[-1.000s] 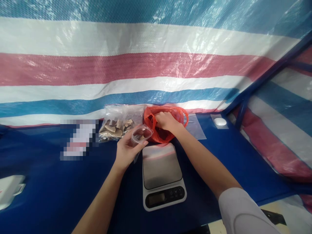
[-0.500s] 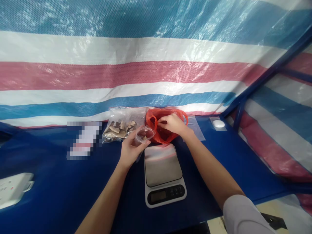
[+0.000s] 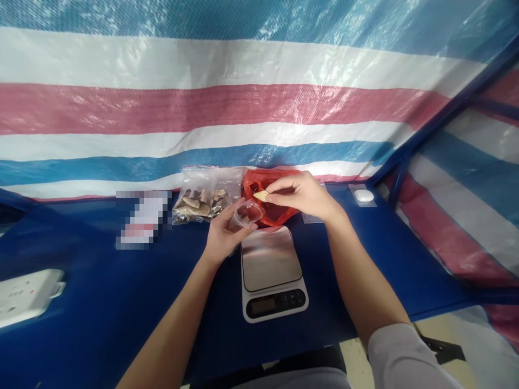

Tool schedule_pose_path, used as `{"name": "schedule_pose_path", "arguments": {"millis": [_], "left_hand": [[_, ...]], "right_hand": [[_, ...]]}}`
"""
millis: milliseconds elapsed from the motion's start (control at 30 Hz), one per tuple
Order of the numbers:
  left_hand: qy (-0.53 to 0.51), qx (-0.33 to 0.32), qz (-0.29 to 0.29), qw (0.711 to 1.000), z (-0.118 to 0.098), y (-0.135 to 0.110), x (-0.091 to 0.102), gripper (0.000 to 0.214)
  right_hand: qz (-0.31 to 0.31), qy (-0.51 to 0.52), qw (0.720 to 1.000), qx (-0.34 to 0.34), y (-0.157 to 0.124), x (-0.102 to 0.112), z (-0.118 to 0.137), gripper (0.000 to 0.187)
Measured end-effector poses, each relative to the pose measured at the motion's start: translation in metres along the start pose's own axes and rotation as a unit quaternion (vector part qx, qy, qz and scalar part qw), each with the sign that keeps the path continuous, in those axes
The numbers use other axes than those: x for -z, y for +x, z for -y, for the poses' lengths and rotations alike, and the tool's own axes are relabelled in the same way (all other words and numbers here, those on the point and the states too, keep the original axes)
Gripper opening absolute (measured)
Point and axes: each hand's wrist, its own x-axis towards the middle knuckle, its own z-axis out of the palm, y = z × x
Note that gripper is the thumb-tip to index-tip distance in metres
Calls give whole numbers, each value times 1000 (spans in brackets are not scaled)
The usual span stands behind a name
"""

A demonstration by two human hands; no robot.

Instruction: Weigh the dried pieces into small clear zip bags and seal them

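My left hand (image 3: pixel 224 233) is closed round a small clear plastic bag (image 3: pixel 248 213), holding its mouth open just above the far edge of a kitchen scale (image 3: pixel 272 273). My right hand (image 3: pixel 302 194) pinches a pale dried slice (image 3: pixel 260 195) right over that bag's mouth. Behind my right hand lies an open red plastic bag (image 3: pixel 275 212). To its left, a clear bag of dried slices (image 3: pixel 203 195) leans against the striped tarp.
The blue table cover (image 3: pixel 101 302) holds a white power strip (image 3: pixel 24 294) at the left edge, a blurred-out card (image 3: pixel 141 219), flat clear bags (image 3: pixel 312 217) and a small white puck (image 3: pixel 364 195) at the right. A striped tarp wall (image 3: pixel 227 102) stands behind.
My right hand has come out of the red bag with a dried slice pinched in it and moved left over the small clear bag. The left hand has stayed about where it was.
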Motion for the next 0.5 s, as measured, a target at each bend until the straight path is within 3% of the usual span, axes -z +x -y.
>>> {"name": "schedule_pose_path", "arguments": {"millis": [200, 500], "left_hand": [[37, -24, 3, 999, -3, 0, 0, 70], [39, -33, 18, 999, 0, -1, 1, 75]], "right_hand": [[91, -88, 992, 12, 4, -12, 21, 25], [145, -185, 970, 60, 6, -29, 26, 28]]}}
